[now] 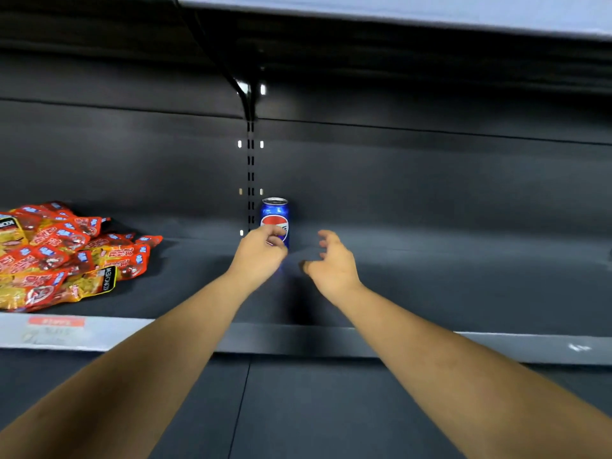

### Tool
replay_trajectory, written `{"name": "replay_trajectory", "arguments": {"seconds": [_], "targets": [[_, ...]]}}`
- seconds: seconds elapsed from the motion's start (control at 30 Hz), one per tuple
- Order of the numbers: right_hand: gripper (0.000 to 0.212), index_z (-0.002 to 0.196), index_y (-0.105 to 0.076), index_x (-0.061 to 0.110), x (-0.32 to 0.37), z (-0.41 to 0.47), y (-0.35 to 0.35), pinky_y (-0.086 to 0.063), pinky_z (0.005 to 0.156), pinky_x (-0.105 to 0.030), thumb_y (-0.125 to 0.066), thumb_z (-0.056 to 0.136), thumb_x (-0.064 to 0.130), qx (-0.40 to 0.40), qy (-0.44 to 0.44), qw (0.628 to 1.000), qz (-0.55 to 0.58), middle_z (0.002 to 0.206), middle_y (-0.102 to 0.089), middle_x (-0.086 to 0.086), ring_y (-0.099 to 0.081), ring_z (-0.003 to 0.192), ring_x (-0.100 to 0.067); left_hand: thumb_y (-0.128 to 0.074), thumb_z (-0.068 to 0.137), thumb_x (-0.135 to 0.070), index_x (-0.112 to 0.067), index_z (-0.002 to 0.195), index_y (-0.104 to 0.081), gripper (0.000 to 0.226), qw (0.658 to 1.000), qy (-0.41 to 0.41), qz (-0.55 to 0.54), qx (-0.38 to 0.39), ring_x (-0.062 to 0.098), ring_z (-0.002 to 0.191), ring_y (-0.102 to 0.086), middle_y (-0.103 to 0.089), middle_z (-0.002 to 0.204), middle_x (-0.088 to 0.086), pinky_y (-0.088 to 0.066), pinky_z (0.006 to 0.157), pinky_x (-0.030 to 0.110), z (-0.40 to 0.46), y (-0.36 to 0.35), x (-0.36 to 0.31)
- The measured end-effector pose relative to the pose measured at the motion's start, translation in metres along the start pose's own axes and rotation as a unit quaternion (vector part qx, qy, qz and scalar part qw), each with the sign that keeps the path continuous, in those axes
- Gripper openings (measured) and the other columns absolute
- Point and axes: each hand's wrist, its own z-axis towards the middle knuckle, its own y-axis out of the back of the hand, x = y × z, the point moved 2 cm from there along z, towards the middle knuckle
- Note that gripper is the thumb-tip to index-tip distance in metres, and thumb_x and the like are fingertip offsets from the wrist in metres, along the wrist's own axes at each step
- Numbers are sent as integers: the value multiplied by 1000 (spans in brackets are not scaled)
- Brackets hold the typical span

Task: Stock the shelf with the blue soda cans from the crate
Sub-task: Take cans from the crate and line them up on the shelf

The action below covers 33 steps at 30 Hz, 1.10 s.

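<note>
Head view looks onto a dark metal shelf [430, 276], matte and smooth, with a slotted upright [250, 167] running down the back panel and a glossy black bracket [245, 91] curving out beneath the shelf above. One blue soda can [275, 217] stands upright near the back of the shelf, just right of the slotted upright; it is a shiny cylinder with a silver rim and a round red, white and blue emblem on its side. Far to the left lies a loose heap of snack packets [66, 256], crinkly glossy plastic in red and yellow, overlapping one another. A pale label strip [56, 329] runs along the shelf's front edge below them, with a blurred red tag I cannot read.

Both bare forearms reach forward from the bottom corners and converge toward the can. The left hand [261, 253] is at the can's lower part, its fingers curled in front of the emblem; whether they actually grip the can or only lie against it I cannot tell from here. The right hand [334, 263] hovers just right of the can, apart from it, fingers loosely bent and spread, thumb pointing left toward the other hand, holding nothing.
</note>
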Motion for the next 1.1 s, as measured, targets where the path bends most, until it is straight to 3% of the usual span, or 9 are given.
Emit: {"name": "replay_trajectory", "arguments": {"seconds": [0.1,0.23,0.33,0.43,0.53,0.63,0.77,0.87,1.1], "targets": [[68,144,-32,16,-2,-19,24,-44,82,-23,-63,84,4,5,5,1000,-3,139,-44,-7,-51,116,-19,-45,85,4,-9,105,-63,29,1000,-11,2,-12,13,71,-49,-55,92,3,-38,59,11,-19,-11,-22],[66,144,-33,17,-3,-45,56,-44,74,-22,-60,86,2,15,12,1000,-3,138,-44,-6,-49,86,-9,-45,87,-1,-13,106,-63,29,999,-10,20,-42,18,80,-53,-55,89,-2,-42,67,20,-48,-22,-45],[65,144,-33,16,-5,-66,78,-44,75,-23,-59,86,1,15,8,1000,8,138,-45,-6,-46,75,-5,-44,88,0,-8,110,-61,29,998,-5,23,-50,13,73,-50,-52,84,-3,-40,59,14,-70,-29,-59],[62,142,-36,15,-8,-89,99,-42,77,-21,-59,87,2,14,9,1000,20,137,-46,-6,-53,88,-9,-44,87,1,-5,110,-61,28,998,-10,26,-53,7,64,-45,-53,83,1,-36,47,4,-95,-37,-72],[58,139,-39,14,-14,-112,117,-44,83,-23,-60,86,2,2,13,999,43,129,-50,-7,-54,109,-18,-44,87,1,-7,107,-62,27,998,-13,30,-60,7,62,-45,-53,75,-2,-37,52,11,-122,-46,-82],[54,137,-42,14,-16,-134,135,-44,80,-23,-56,86,1,-25,23,998,51,117,-56,-5,-56,99,-17,-45,86,0,-7,106,-63,28,997,-21,45,-59,8,59,-45,-51,68,-4,-36,55,16,-144,-55,-91],[52,136,-42,14,-17,-156,153,-40,75,-20,-54,87,1,-44,30,997,56,107,-55,-1,-54,90,-13,-45,87,0,-4,109,-62,28,997,-26,56,-49,6,58,-44,-50,69,-6,-35,55,12,-162,-61,-101],[51,137,-42,15,-15,-166,161,-40,74,-20,-53,88,2,-51,30,997,51,107,-53,1,-53,88,-12,-43,88,0,-5,109,-61,28,996,-33,61,-47,6,57,-44,-50,69,-5,-34,49,8,-171,-62,-110],[50,136,-42,16,-5,-182,160,-39,70,-19,-53,89,3,-76,15,996,48,109,-52,2,-51,87,-10,-42,88,-1,-6,114,-60,32,993,-64,91,-39,6,61,-46,-51,74,-6,-37,56,16,-181,-45,-116]]}}
